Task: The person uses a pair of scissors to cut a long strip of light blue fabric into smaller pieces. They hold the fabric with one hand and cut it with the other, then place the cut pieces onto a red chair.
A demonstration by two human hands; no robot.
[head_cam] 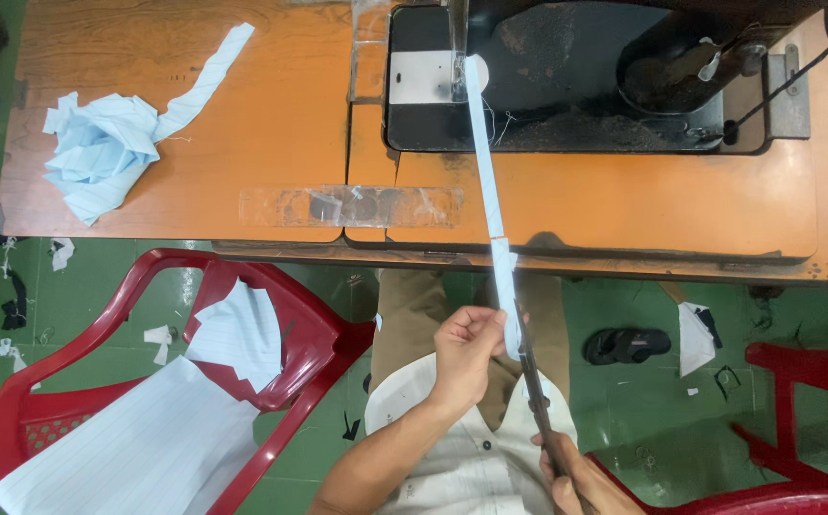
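At the far left of the wooden table (242, 124) lies a crumpled heap of pale blue cloth scraps (99, 153), near the table's left edge, with bare wood between it and the sewing machine (576, 76). Below the table's front edge stands a red plastic chair (309, 334) holding striped white fabric pieces (166, 429) that hang over its seat.

A long narrow strip of light blue fabric (486, 181) runs taut from the machine's needle area, crosses the table's front edge and comes down to the left hand (466, 348). That hand's fingers are closed around the strip's lower end, pinching it above the person's lap. Just beside it, the right hand (576, 477) grips the handles of dark scissors (533, 381), whose blades lie against the strip at the pinch. To the right, a black sandal (628, 345) sits on the green floor (795, 315), with another red chair (805, 420) at the corner.
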